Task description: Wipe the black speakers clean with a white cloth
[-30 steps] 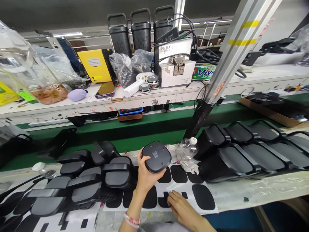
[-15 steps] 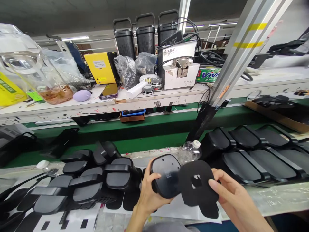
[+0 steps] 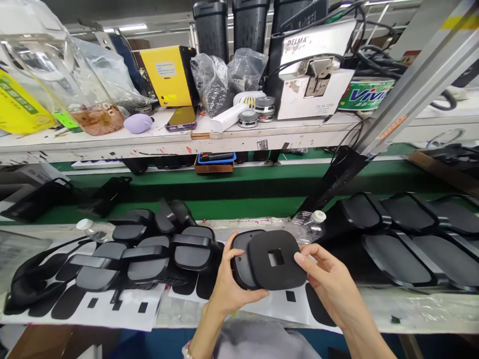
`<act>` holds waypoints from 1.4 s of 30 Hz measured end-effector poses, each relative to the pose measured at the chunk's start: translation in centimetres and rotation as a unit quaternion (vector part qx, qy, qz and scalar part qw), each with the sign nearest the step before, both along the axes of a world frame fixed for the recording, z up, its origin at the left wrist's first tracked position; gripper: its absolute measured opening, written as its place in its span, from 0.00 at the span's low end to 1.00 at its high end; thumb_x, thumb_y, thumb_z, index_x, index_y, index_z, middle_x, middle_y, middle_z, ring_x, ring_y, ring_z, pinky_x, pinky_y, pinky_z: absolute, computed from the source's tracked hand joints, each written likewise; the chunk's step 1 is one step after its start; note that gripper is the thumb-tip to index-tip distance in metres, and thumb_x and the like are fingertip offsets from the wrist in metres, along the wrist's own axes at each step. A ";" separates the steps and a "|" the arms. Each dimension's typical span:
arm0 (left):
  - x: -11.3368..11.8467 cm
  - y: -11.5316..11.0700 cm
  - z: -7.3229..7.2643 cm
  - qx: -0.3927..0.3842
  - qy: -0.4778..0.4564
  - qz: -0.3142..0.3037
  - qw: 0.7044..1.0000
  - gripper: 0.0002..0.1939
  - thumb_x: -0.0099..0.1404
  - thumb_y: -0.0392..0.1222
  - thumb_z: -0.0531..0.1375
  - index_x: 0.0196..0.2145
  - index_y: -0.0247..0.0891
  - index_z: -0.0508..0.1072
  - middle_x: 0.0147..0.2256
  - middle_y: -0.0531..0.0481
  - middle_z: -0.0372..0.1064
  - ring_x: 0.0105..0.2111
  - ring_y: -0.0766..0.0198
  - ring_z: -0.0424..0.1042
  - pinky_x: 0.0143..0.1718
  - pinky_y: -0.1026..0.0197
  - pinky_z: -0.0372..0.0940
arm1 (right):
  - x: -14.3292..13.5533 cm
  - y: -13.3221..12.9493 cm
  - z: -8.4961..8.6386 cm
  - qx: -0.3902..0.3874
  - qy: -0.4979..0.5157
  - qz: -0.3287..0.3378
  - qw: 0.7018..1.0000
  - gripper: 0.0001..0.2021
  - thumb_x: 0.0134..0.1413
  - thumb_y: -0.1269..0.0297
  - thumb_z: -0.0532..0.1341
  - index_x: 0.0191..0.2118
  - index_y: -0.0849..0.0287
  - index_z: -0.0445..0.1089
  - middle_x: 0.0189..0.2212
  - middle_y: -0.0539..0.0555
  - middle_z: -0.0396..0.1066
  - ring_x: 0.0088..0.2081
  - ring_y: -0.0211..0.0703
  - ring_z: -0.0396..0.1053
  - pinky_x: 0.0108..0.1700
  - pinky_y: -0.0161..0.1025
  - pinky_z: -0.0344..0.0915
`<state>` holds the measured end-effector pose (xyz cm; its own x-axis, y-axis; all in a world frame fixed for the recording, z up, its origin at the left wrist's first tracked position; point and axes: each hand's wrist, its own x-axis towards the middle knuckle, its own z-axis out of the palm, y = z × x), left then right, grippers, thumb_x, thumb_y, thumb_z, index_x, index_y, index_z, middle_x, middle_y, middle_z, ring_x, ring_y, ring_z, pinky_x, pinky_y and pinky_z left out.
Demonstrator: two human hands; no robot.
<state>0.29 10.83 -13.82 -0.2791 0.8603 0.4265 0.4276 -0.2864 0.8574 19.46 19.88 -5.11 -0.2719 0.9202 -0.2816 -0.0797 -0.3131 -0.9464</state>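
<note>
At twelve o'clock on the shelf, clear plastic bags (image 3: 220,82) hold dark parts you can't identify. Rows of black housings (image 3: 149,254) lie at nine and three o'clock. Dead centre, your left hand (image 3: 224,286) clamps the black unit (image 3: 239,259), mostly hidden behind the foam pad (image 3: 277,259) pinched by your right hand (image 3: 329,284).

The scene is seen from a single head-worn camera, aimed forward and down over the near edge of a workbench (image 3: 411,309). The hands are taken from close above, low in the centre of the picture. Farther off, a green belt (image 3: 239,194) and a cluttered shelf (image 3: 149,144) are faced across the bench.
</note>
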 end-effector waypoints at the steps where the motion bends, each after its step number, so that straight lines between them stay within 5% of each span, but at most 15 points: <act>1: 0.2 0.0 -0.1 0.004 -0.005 0.002 1.000 0.47 0.44 0.45 0.75 0.56 0.47 0.54 0.67 0.32 0.42 0.64 0.37 0.53 0.59 0.30 0.56 | -0.3 0.0 0.2 0.004 -0.009 0.003 1.000 0.19 0.39 0.50 0.73 0.24 0.58 0.66 0.23 0.48 0.62 0.24 0.35 0.59 0.24 0.32 0.57; 7: 0.7 -0.3 0.3 -0.069 -0.033 0.005 0.997 0.66 0.39 0.47 0.76 0.67 0.48 0.41 0.65 0.37 0.50 0.62 0.39 0.59 0.60 0.34 0.59 | -1.5 -0.3 0.5 0.041 -0.029 -0.002 0.999 0.19 0.35 0.52 0.74 0.21 0.59 0.68 0.28 0.49 0.64 0.22 0.32 0.58 0.21 0.32 0.56; 16: 0.5 -0.4 0.7 -0.063 0.002 0.004 0.998 0.68 0.39 0.50 0.76 0.68 0.48 0.38 0.66 0.37 0.48 0.63 0.39 0.57 0.61 0.34 0.57 | -1.8 -0.3 -0.3 0.052 -0.038 -0.006 0.998 0.16 0.36 0.54 0.74 0.23 0.59 0.71 0.33 0.50 0.65 0.23 0.31 0.61 0.22 0.31 0.60; 27: 0.4 -0.4 0.9 -0.049 0.018 0.008 0.999 0.68 0.39 0.50 0.76 0.68 0.47 0.39 0.66 0.35 0.49 0.63 0.38 0.57 0.60 0.33 0.58 | -2.1 -0.8 -0.3 0.038 -0.058 -0.011 0.998 0.21 0.34 0.51 0.75 0.24 0.60 0.68 0.35 0.51 0.68 0.13 0.22 0.48 0.12 0.31 0.47; 42: 0.4 -0.4 0.5 -0.042 0.027 0.006 0.999 0.67 0.40 0.53 0.76 0.68 0.46 0.39 0.66 0.34 0.48 0.63 0.37 0.55 0.61 0.33 0.57 | -2.3 -1.2 0.2 0.037 -0.063 -0.007 0.997 0.21 0.35 0.49 0.74 0.24 0.61 0.68 0.33 0.50 0.66 0.14 0.21 0.47 0.12 0.30 0.46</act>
<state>0.66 10.40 -13.29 -0.2681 0.8908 0.3668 0.4761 -0.2085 0.8543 17.11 18.72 -4.96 -0.2260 0.9431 -0.2441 0.0370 -0.2421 -0.9696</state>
